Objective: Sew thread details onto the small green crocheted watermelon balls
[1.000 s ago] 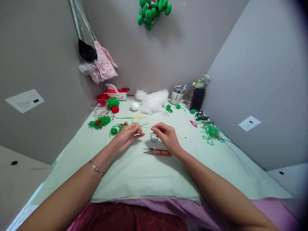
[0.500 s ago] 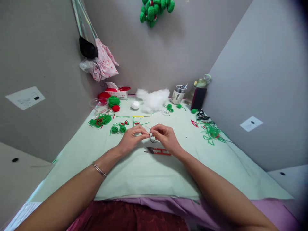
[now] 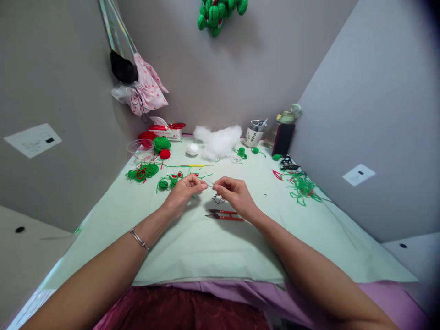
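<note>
Hands: two, both over the near middle of the pale green tablecloth (image 3: 206, 256), fingertips close but apart.
Left hand: one (image 3: 183, 195); thumb and forefinger pinched on the dark thread (image 3: 210, 185); a silver bangle (image 3: 139, 239) rings its wrist.
Right hand: one (image 3: 237, 195); thumb and forefinger likewise closed on the thread.
Thread: one short stretch visible between the two pinches; very thin, dark, nearly straight. Whether a needle is part of it is too fine to tell.
Black loops: one loose tangle (image 3: 218, 199) just below the right fingertips; whether it joins the thread cannot be told.
Thread snips: one pair (image 3: 225, 215), orange-red handles, dark blades pointing left, lying below the hands.
Striped green balls: two (image 3: 163, 184), beside the left hand, with small red-and-green pieces near.
Crochet hook: one, yellow grip (image 3: 196, 165), lying beyond the hands.
Yarn tangles: two, mostly green, one at left (image 3: 141, 172), one at right (image 3: 303, 188).
Plain small green pieces: three (image 3: 255, 150), far right of centre.
White stuffing: one fluffy heap (image 3: 220, 143), one small ball (image 3: 192, 150) beside it.
</note>
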The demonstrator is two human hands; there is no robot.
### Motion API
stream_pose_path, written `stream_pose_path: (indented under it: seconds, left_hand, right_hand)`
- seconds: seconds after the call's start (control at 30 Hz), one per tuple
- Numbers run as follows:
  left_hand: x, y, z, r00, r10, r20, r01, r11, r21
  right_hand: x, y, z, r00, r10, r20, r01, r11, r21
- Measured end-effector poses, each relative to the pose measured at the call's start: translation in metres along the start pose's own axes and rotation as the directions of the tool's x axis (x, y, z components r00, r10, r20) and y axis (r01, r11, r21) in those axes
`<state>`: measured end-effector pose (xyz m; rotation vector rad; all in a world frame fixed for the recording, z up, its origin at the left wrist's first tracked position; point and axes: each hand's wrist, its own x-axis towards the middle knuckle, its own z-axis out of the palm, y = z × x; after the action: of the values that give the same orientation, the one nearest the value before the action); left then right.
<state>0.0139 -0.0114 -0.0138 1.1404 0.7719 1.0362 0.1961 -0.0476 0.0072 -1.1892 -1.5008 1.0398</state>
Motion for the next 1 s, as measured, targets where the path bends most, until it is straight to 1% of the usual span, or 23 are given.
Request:
stream_pose_path:
  seconds: [0.1,0.17,0.23,0.3,0.37,0.43,0.5,0.53,0.6,0.63,0.7,0.77,0.8,0.83,0.87,0.9,0.97,1.0]
  left_hand:
    - [0.003,0.002,-0.005,0.999,0.010,-0.042,-0.013,0.998,-0.055]
    - [0.004,0.001,-0.008,0.998,0.034,-0.052,-0.034,0.999,0.002]
    - [0.005,-0.001,-0.009,1.000,0.021,-0.006,-0.020,0.992,0.128]
    - [0.004,-0.004,-0.008,0.997,-0.033,0.076,0.014,0.970,0.242]
    - [0.003,-0.005,-0.006,0.986,-0.097,0.135,0.058,0.962,0.267]
    - [0.003,-0.003,-0.006,0.979,-0.138,0.152,0.112,0.980,0.166]
    - [0.003,0.001,-0.006,0.975,-0.156,0.158,0.164,0.986,-0.038]
    - [0.003,0.003,-0.007,0.975,-0.155,0.161,0.180,0.972,-0.149]
    - [0.004,0.005,-0.008,0.975,-0.148,0.168,0.195,0.928,-0.316]
    - [0.004,0.006,-0.008,0.977,-0.144,0.158,0.193,0.912,-0.361]
    - [0.004,0.005,-0.006,0.982,-0.145,0.119,0.179,0.914,-0.364]
    - [0.002,0.003,-0.002,0.988,-0.136,0.070,0.150,0.955,-0.257]
    - [0.000,0.002,0.000,0.993,-0.113,0.047,0.119,0.979,-0.165]
    - [-0.001,0.001,0.002,0.997,-0.067,0.029,0.068,0.996,-0.051]
    - [-0.003,0.000,0.004,1.000,0.004,0.021,-0.006,0.997,0.077]
    - [-0.005,0.000,0.006,0.995,0.093,0.030,-0.097,0.975,0.202]
    - [-0.007,-0.001,0.007,0.962,0.257,0.089,-0.271,0.878,0.394]
    - [-0.008,-0.001,0.007,0.943,0.310,0.122,-0.331,0.830,0.450]
  right_hand:
    - [0.003,-0.001,-0.005,0.997,-0.025,-0.068,0.023,0.999,-0.024]
    - [0.004,0.000,-0.008,0.996,-0.037,-0.087,0.035,0.999,-0.029]
    - [0.005,0.000,-0.010,0.995,-0.047,-0.091,0.045,0.999,-0.025]
    - [0.005,0.001,-0.012,0.993,-0.060,-0.102,0.058,0.998,-0.018]
    - [0.006,0.002,-0.013,0.990,-0.072,-0.119,0.070,0.997,-0.018]
    - [0.007,0.004,-0.013,0.987,-0.080,-0.139,0.077,0.997,-0.032]
    - [0.007,0.006,-0.012,0.984,-0.102,-0.148,0.093,0.994,-0.062]
    - [0.006,0.007,-0.010,0.981,-0.130,-0.145,0.119,0.989,-0.085]
    - [0.002,0.010,-0.004,0.964,-0.246,-0.103,0.228,0.960,-0.163]
    - [-0.001,0.012,0.000,0.943,-0.328,-0.058,0.310,0.926,-0.214]
    - [-0.006,0.016,0.007,0.873,-0.483,0.062,0.477,0.821,-0.314]
    - [-0.009,0.018,0.012,0.806,-0.569,0.162,0.584,0.721,-0.373]
    - [-0.010,0.018,0.013,0.791,-0.584,0.181,0.603,0.697,-0.389]
    - [-0.010,0.017,0.013,0.790,-0.587,0.178,0.604,0.691,-0.398]
    - [-0.010,0.015,0.011,0.800,-0.579,0.159,0.588,0.703,-0.400]
    - [-0.010,0.012,0.010,0.819,-0.559,0.128,0.559,0.730,-0.394]
    - [-0.008,0.006,0.005,0.873,-0.485,0.056,0.471,0.807,-0.357]
    - [-0.007,0.003,0.003,0.898,-0.439,0.026,0.422,0.845,-0.329]
